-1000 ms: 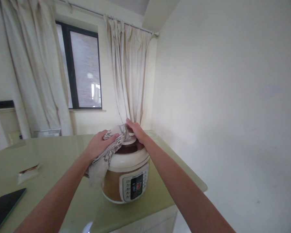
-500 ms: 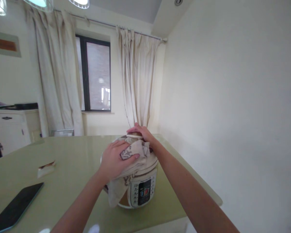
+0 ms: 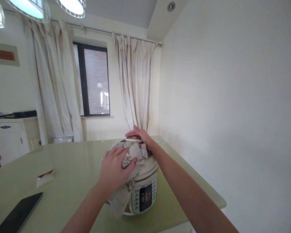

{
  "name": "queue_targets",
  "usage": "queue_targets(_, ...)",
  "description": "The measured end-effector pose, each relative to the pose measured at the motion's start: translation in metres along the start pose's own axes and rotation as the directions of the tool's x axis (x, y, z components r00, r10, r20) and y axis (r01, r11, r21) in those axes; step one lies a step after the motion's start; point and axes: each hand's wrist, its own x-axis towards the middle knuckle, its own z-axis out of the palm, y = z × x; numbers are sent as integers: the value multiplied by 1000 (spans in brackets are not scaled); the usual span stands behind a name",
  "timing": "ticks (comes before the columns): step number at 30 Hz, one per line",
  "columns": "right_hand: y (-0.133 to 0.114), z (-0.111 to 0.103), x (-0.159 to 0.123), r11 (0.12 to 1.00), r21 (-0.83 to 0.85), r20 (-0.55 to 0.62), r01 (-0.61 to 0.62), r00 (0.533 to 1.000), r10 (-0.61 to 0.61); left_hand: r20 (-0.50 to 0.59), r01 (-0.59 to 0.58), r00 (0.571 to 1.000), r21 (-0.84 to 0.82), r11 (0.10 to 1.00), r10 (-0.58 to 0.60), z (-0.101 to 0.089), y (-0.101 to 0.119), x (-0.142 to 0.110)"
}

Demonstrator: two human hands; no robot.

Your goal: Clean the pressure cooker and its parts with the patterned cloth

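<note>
An electric pressure cooker with a white body and a dark display panel stands on the green tabletop in front of me. My left hand presses a patterned pale cloth against the left side of its lid, thumb and fingers closed over the fabric. Part of the cloth drapes down the cooker's front left. At the top of the lid, my right hand grips the brown and white lid handle, its fingers over the far side. The right thumb is hidden.
On the left of the green table lie a dark phone-like slab and a small whitish packet. A white cabinet stands at the far left. The wall rises close along the right side.
The view has tipped slightly upward, so everything sits a little lower in it. My left hand and the cloth have shifted slightly left on the lid; my right hand stays at the handle.
</note>
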Motion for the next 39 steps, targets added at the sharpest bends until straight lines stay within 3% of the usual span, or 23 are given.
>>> queue_targets(3, -1, -6, 0, 999, -43, 78, 16, 997, -13, 86, -173, 982, 26, 985, 171, 3, 40, 15)
queue_targets(6, -4, -16, -1, 982, -176, 185, 73, 982, -40, 188, -204, 961, -7, 979, 202, 8, 57, 35)
queue_targets(8, -8, -23, 0, 926, -346, 284, 153, 957, -52, 217, -209, 951, -64, 976, 218, 9, 52, 40)
queue_targets(11, -14, -29, 5, 737, -616, 375, 278, 926, -36, 219, -187, 949, -191, 964, 228, 5, 23, 35)
queue_targets(13, -17, -29, 8, 625, -726, 373, 286, 928, 8, 202, -86, 969, -261, 961, 141, 1, -3, 29)
queue_targets(16, -20, -24, 6, 543, -809, 303, 224, 951, 59, 161, 177, 979, -338, 924, -128, -1, -43, 27)
queue_targets(19, -26, -16, -2, 459, -873, 227, 166, 971, 80, 211, 434, 901, -391, 812, -380, 4, -74, 31)
queue_targets(22, -31, -8, -9, 394, -912, 170, 112, 979, 115, 259, 536, 843, -328, 778, -471, 9, -86, 33)
queue_targets(25, -30, -3, -10, 338, -939, 102, 61, 989, 106, 192, 485, 871, -202, 851, -451, 6, -75, 25)
queue_targets(29, -18, -7, -6, 305, -948, 101, 95, 995, 4, 87, 273, 959, -8, 962, -271, -2, -36, 6)
queue_targets(31, -12, -15, -3, 277, -932, 225, 233, 972, -62, 33, 185, 982, 82, 979, -188, -4, -15, -3)
queue_targets(34, -7, -25, 0, 202, -859, 455, 470, 882, -119, -47, 97, 995, 153, 983, -91, -4, 7, -13)
queue_targets(36, -6, -27, 1, 222, -847, 459, 483, 875, -155, -80, 54, 996, 167, 984, -41, -3, 13, -21)
queue_targets(39, -3, -20, 2, 330, -863, 327, 382, 921, -213, -114, 30, 993, 139, 990, -14, 7, 8, -43)
